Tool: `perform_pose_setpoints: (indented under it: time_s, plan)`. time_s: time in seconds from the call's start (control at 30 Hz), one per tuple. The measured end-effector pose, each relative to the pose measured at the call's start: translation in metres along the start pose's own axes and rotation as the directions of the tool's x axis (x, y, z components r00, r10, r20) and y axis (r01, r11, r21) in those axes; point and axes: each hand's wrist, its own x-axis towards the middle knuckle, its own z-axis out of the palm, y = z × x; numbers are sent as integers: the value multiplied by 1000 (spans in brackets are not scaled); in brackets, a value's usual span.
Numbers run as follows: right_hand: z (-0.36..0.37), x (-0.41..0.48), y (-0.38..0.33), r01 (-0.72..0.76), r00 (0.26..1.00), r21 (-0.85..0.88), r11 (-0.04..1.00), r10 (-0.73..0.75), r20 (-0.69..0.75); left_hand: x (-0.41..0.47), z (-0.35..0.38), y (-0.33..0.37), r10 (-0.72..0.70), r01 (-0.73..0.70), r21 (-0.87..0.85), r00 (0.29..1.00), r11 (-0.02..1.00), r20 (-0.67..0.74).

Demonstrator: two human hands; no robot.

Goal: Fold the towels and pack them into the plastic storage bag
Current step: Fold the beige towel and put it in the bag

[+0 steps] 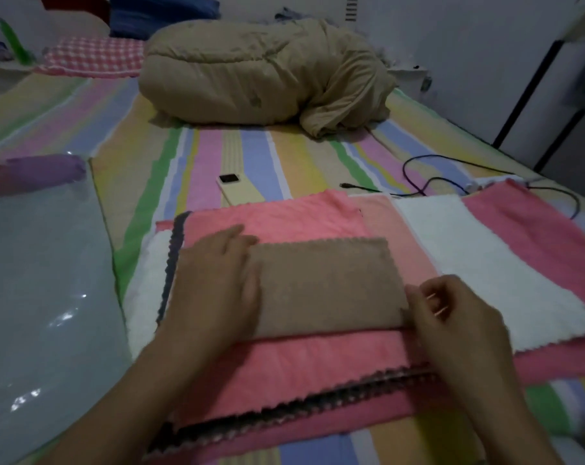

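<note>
A folded tan towel (pixel 328 283) lies on top of a pile of pink towels (pixel 284 367) with dark scalloped edges. My left hand (pixel 217 280) presses flat on the tan towel's left end, fingers spread. My right hand (pixel 452 317) pinches the towel's right edge between thumb and fingers. A white towel (pixel 478 263) lies spread over another pink towel (pixel 535 239) to the right. The clear plastic storage bag (pixel 39 297) rests at the left on the bed.
The striped bedsheet (pixel 250 159) covers the bed. A bundled beige quilt (pixel 264 75) sits at the far end. A cream remote (pixel 237 189) and a black cable (pixel 428 182) lie just beyond the towels. A checked pink pillow (pixel 93 57) is far left.
</note>
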Motion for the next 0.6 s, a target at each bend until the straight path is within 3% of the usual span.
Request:
perform_pose_setpoints:
  time_s: [0.07, 0.17, 0.3, 0.47, 0.53, 0.6]
  plan:
    - [0, -17, 3, -178, 970, 278, 944, 121, 211, -7, 10, 25, 81, -80, -18, 985, 997, 154]
    - [-4, -32, 5, -445, 884, 584, 679, 228, 409, -22, 28, 42, 4, -46, 99, 920, 994, 392]
    - [-12, -40, 4, -484, 864, 672, 561, 182, 470, -41, 47, 36, -11, -30, 124, 948, 992, 317]
    - [-5, -46, -13, -454, 875, 704, 545, 126, 467, -45, 48, 38, -9, -16, 83, 958, 996, 287]
    - [1, -46, -17, -426, 886, 658, 621, 138, 443, -46, 45, 38, 2, -11, 38, 969, 999, 248]
    - [7, -46, -22, -282, 938, 548, 788, 106, 330, -48, 38, 35, -28, 65, -218, 986, 974, 167]
